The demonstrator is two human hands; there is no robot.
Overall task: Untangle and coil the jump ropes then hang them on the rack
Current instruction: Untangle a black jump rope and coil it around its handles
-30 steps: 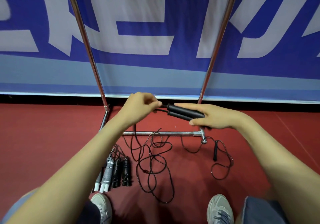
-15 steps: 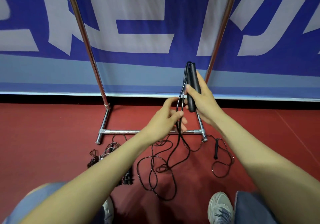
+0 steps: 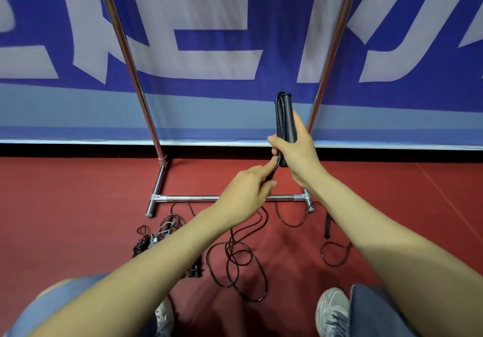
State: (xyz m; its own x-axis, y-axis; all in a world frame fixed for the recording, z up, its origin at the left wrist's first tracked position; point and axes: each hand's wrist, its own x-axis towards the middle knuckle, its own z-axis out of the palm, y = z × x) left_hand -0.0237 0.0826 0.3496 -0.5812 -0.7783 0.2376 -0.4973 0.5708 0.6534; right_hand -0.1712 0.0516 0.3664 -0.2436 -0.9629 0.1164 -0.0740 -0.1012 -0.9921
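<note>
My right hand (image 3: 298,156) grips the two black handles (image 3: 286,117) of a jump rope, held upright in front of the rack's right post. Just below it my left hand (image 3: 248,193) pinches the black cord where it leaves the handles. The rest of that cord (image 3: 235,261) trails down in loose loops on the red floor. The chrome rack (image 3: 227,198) stands ahead, its two posts rising out of view. Another black rope with one handle (image 3: 328,225) lies by the rack's right foot.
A bundle of other ropes with black and white handles (image 3: 156,237) lies on the floor at the left, partly hidden by my left forearm. A blue and white banner (image 3: 209,49) backs the rack. My shoes (image 3: 332,310) are at the bottom edge.
My right hand turned the handles from lying flat to upright and raised them. My left hand slid from the handles' end down onto the cord beneath, and the floor loops pulled in.
</note>
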